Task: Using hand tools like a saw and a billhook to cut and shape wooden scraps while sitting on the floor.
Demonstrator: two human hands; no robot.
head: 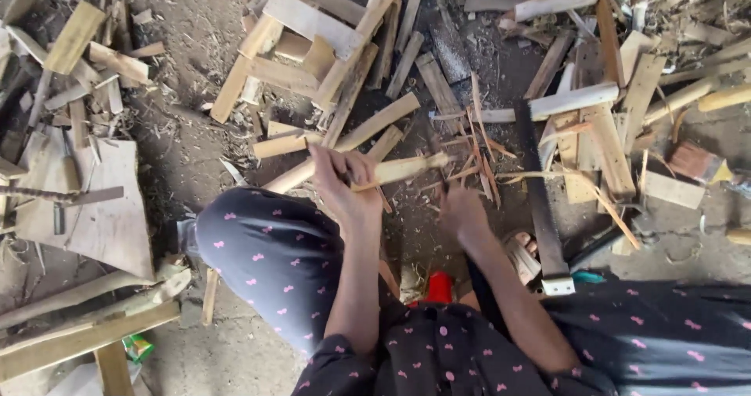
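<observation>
**Stick held among scrap wood**

Head view: the left hand (343, 183) is closed around 1 pale wooden stick (403, 169), held level above bare dirt. The right hand (461, 210) is blurred; I cannot tell its grip. Offcuts (313, 44) crowd the far edge, a flat board (102, 216) lies left.

Light: soft, even daylight, moderately bright; source direction cannot be told. Shadows: faint and diffuse beneath the scattered wood offcuts (344, 59); darker patch on the dirt floor (188, 20) at centre. Glare: none; pale wood at upper right slightly washed out. Blur: right hand (463, 212) motion-smeared; left hand (342, 181) sharper. Overall image soft and compressed. Edges: mild wide-angle stretching at corners.
</observation>
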